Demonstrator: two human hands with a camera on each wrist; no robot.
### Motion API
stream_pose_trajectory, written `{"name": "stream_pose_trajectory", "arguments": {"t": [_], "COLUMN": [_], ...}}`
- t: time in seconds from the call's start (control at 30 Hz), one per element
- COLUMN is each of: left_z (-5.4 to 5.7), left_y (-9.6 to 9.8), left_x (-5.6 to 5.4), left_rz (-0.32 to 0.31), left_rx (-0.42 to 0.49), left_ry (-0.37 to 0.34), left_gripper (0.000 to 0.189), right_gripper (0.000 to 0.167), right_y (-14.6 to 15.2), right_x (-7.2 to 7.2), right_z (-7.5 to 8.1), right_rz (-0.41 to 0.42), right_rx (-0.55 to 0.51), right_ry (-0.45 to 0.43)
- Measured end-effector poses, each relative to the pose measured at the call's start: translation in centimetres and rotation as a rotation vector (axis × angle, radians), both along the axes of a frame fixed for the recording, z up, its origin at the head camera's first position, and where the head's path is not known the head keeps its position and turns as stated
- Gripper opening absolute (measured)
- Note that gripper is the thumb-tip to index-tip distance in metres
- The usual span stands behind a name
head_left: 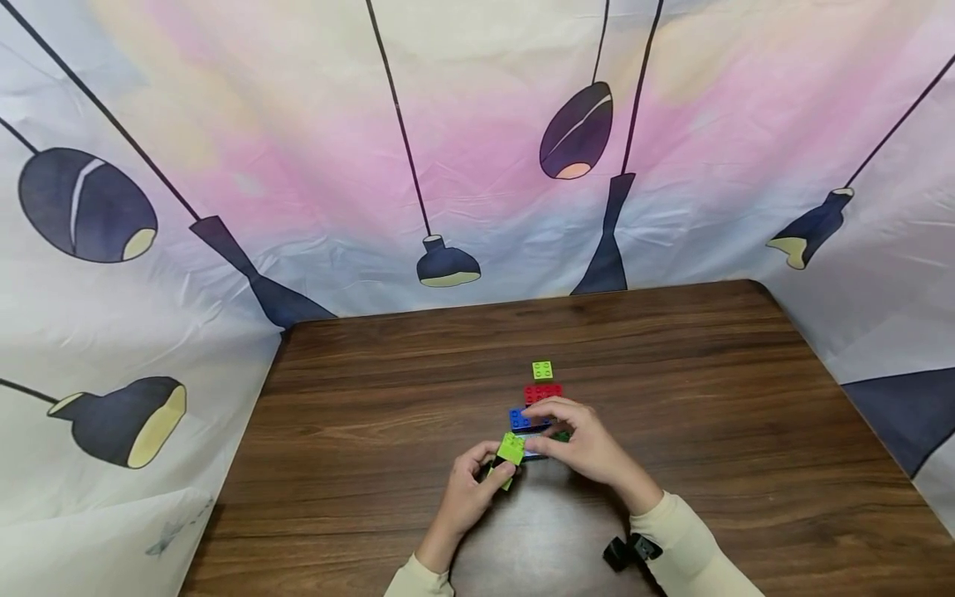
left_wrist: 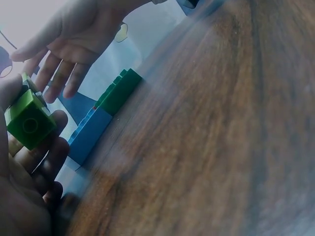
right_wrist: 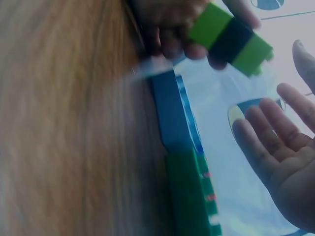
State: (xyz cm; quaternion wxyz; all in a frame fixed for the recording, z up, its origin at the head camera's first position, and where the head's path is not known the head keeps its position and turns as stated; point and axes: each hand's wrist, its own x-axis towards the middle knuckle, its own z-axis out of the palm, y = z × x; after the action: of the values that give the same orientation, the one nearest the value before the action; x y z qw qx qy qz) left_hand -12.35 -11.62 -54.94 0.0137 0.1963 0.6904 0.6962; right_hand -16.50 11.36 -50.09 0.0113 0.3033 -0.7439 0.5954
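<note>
My left hand (head_left: pixel 466 491) pinches a small stack of building bricks (head_left: pixel 511 448), lime green at both ends with a black brick (right_wrist: pixel 230 40) between. The right wrist view shows the stack raised above the table and tilted. My right hand (head_left: pixel 585 444) hovers just right of it, fingers apart and holding nothing; its palm faces the stack in the left wrist view. Under the hands lie a light blue brick (left_wrist: pixel 91 136) and a dark green brick (left_wrist: pixel 119 91), end to end on the table. The right hand partly hides both from above.
Beyond the hands, a blue brick (head_left: pixel 518 419), a red brick (head_left: pixel 543 392) and a lime green brick (head_left: pixel 541 370) lie one behind another on the wooden table (head_left: pixel 358 439). A cloth printed with lamps (head_left: pixel 313 182) hangs along the table's back and sides.
</note>
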Motion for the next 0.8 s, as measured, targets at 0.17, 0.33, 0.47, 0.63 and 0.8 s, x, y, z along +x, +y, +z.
{"name": "stream_pose_trajectory", "arguments": {"t": [0.17,0.33,0.47,0.63,0.8], "left_z": [0.0,0.0,-0.1,0.0,0.3], "left_y": [-0.1,-0.1,0.0,0.1,0.1], "left_x": [0.0,0.0,-0.1,0.0,0.1], "left_rz": [0.009,0.019,0.021,0.031,0.039], "left_rx": [-0.005,-0.004,0.019,0.009,0.003], "left_ry": [-0.021,-0.027,-0.021,-0.014,-0.028], "left_gripper": [0.020,0.022,0.021,0.017,0.018], "right_gripper": [0.026,0.025,0.028,0.031,0.030], "right_y": [0.7,1.0,1.0,0.8,0.6], "right_x": [-0.4,-0.5,-0.5,-0.4,-0.2], "right_z": [0.4,0.2,0.0,-0.4,-0.6], "right_rz": [-0.085,-0.120,-0.135,-0.147,-0.149], "right_rx": [0.054,0.109,0.171,0.263,0.400], "right_ry": [0.055,0.092,0.136,0.195,0.263]}}
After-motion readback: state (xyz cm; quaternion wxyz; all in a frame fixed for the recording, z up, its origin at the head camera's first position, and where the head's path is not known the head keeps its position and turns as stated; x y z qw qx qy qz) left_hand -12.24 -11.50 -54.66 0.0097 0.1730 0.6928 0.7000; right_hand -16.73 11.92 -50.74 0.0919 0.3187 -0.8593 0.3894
